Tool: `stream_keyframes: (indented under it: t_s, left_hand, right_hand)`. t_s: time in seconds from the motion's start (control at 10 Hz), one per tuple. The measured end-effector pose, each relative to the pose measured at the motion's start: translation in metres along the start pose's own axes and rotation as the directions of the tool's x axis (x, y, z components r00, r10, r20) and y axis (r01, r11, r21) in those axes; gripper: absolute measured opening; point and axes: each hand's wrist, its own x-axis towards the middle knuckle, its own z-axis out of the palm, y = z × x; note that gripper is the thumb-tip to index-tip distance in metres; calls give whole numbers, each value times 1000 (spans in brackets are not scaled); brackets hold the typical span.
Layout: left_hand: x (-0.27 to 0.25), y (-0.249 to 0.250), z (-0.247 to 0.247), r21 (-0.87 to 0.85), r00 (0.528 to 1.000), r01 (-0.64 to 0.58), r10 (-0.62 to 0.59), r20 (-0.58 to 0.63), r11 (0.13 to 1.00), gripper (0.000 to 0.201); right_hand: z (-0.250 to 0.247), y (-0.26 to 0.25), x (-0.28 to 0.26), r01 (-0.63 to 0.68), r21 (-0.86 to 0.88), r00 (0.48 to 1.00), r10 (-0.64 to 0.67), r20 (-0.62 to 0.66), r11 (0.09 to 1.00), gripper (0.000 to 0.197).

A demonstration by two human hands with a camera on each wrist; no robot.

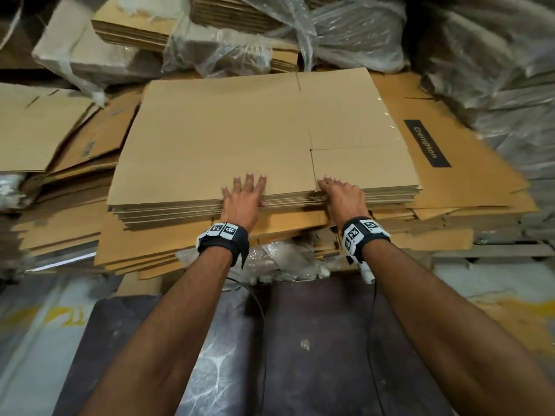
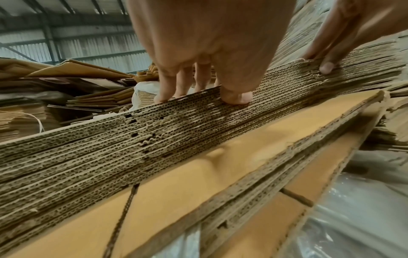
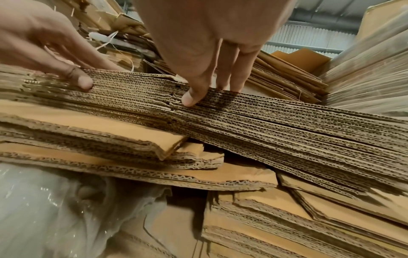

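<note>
A thick stack of flattened brown cardboard boxes (image 1: pixel 240 130) lies on top of more cardboard in front of me. My left hand (image 1: pixel 244 195) lies on its near edge, straight fingers spread on the top sheet. In the left wrist view its thumb (image 2: pixel 236 97) presses against the corrugated edge (image 2: pixel 132 139) a few layers down. My right hand (image 1: pixel 342 192) sits just to the right, fingers flat on top. Its thumb (image 3: pixel 189 99) touches the stack's edge (image 3: pixel 264 122) the same way. No sheet is lifted; the layers lie tight together.
A larger cardboard sheet with a black printed label (image 1: pixel 428 144) sticks out at the right under the stack. Plastic-wrapped bundles (image 1: pixel 345 34) crowd the back and right. Lower cardboard piles (image 1: pixel 45 130) lie at the left. Crumpled plastic (image 1: pixel 282 259) and a dark floor mat (image 1: pixel 300 340) are below.
</note>
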Motion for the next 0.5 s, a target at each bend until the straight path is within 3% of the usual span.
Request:
stream_keyframes:
  t_s: [0.1,0.3,0.5]
  left_hand:
    - [2,2,5,-13,999,30,-30,18,999,78]
    - [7,3,0,21,995,68,-69,70,997,73]
    - [-23,-5,-19,-44,998,16,-13,57,999,84]
  right_hand:
    - [0,0,-1,-5,2,1000,5,18,1000,59]
    - [-15,-1,-2,-42,55,998,40,53,998,35]
    - [-32,-9,-23,-1,216,992,-26,124,976,70]
